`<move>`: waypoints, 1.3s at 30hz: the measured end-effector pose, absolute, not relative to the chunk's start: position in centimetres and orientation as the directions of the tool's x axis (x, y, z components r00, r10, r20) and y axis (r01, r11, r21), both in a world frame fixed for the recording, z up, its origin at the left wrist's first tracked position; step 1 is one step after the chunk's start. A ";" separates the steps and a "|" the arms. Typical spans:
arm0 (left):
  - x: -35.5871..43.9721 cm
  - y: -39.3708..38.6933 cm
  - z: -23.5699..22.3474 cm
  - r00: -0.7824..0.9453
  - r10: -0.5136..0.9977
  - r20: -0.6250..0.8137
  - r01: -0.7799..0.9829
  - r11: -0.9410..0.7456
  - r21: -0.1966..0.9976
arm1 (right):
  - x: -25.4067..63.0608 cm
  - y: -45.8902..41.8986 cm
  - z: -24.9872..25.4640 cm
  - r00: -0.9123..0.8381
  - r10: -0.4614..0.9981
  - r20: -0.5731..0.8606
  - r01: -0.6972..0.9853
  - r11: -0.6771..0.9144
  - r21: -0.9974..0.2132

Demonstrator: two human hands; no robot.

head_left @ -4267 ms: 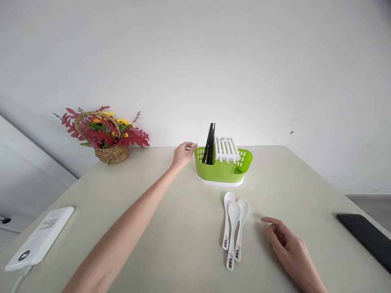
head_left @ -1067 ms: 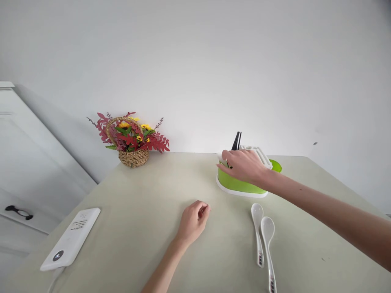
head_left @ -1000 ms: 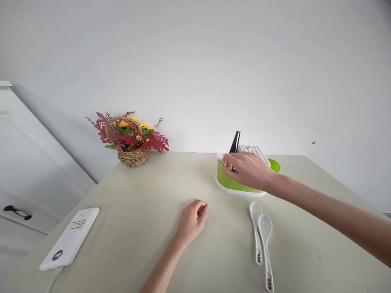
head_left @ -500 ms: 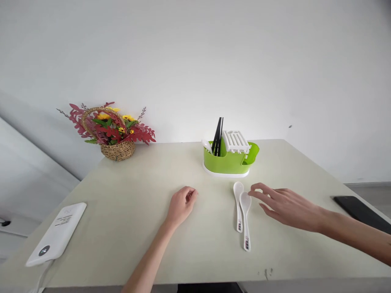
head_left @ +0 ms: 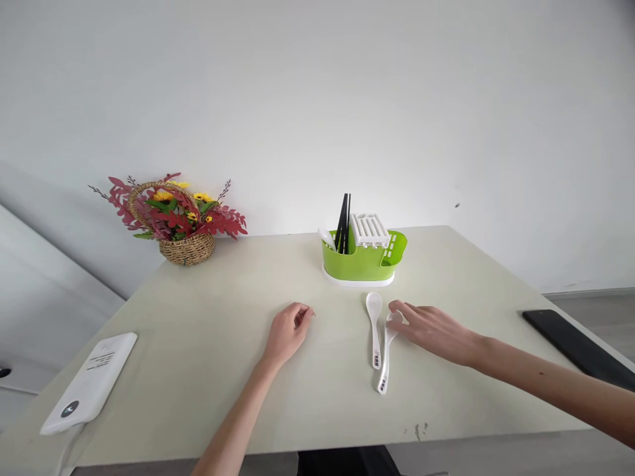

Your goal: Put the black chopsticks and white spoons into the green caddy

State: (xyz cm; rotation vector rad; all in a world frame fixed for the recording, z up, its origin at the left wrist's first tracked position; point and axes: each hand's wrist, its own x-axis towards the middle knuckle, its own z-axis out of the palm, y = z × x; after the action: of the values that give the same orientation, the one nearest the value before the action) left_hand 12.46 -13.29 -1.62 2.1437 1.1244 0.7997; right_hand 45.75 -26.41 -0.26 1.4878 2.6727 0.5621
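Note:
My right hand pinches the bowl end of a white soup spoon, its fingertips partly covering the bowl. That spoon slants, with its handle towards the table's front edge. Just left of it a second white soup spoon lies flat with its bowl pointing away. My left hand rests on the table, fingers curled in and nothing visible in them. Beyond both hands stands a green cutlery holder, with black chopsticks and another white spoon upright in its left part.
A white slotted rack tops the holder. At the back left is a wicker basket of artificial flowers. A white device with a cable lies on the left, and a black phone on the right. The wall rises behind the table.
My right hand has closed on the bowl of the right-hand spoon, which has turned and tilted. The left hand stays curled in place. The view has shifted slightly.

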 end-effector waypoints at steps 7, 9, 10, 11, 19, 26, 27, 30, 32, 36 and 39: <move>12.3 -13.4 -1.8 0.462 0.854 0.239 0.488 -0.469 0.736 | 46.4 -26.4 -0.1 -0.622 0.757 0.201 0.771 0.548 0.323; 12.2 -13.4 -1.9 0.462 0.851 0.247 0.483 -0.476 0.735 | 46.5 -26.2 -0.2 -0.647 0.740 0.186 0.753 0.580 0.312; 12.1 -13.4 -2.0 0.461 0.851 0.251 0.483 -0.478 0.733 | 46.5 -26.1 -0.3 -0.656 0.735 0.171 0.744 0.593 0.308; 12.1 -13.5 -2.0 0.462 0.850 0.252 0.483 -0.480 0.732 | 46.6 -26.1 -0.4 -0.662 0.734 0.153 0.738 0.603 0.302; 11.8 -13.6 -1.8 0.468 0.842 0.268 0.476 -0.496 0.726 | 46.5 -27.2 -0.5 -0.624 0.780 0.055 0.758 0.587 0.284; 11.6 -13.6 -2.0 0.471 0.838 0.274 0.475 -0.503 0.722 | 46.9 -27.7 -1.5 -0.601 0.783 0.160 0.786 0.543 0.297; 11.6 -13.5 -2.1 0.471 0.839 0.273 0.474 -0.502 0.723 | 46.9 -27.7 -1.7 -0.603 0.780 0.166 0.785 0.545 0.293; 11.6 -13.5 -2.2 0.469 0.841 0.268 0.475 -0.496 0.726 | 46.8 -27.6 -2.1 -0.603 0.782 0.159 0.788 0.552 0.275; 11.6 -13.5 -2.3 0.468 0.843 0.266 0.476 -0.495 0.727 | 46.7 -27.7 -2.4 -0.591 0.795 0.137 0.796 0.547 0.260; 11.6 -13.5 -2.3 0.472 0.840 0.268 0.475 -0.498 0.725 | 46.7 -27.9 -2.6 -0.564 0.823 0.068 0.810 0.536 0.239; 11.6 -13.5 -2.3 0.469 0.842 0.269 0.479 -0.498 0.723 | 46.6 -28.5 -2.1 -0.560 0.827 0.043 0.816 0.543 0.198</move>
State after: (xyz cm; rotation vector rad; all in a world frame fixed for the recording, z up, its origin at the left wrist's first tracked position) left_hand 11.55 -13.52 -2.25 2.1527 1.0923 0.8361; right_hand 46.65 -28.47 -2.11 1.4449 2.7098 0.3021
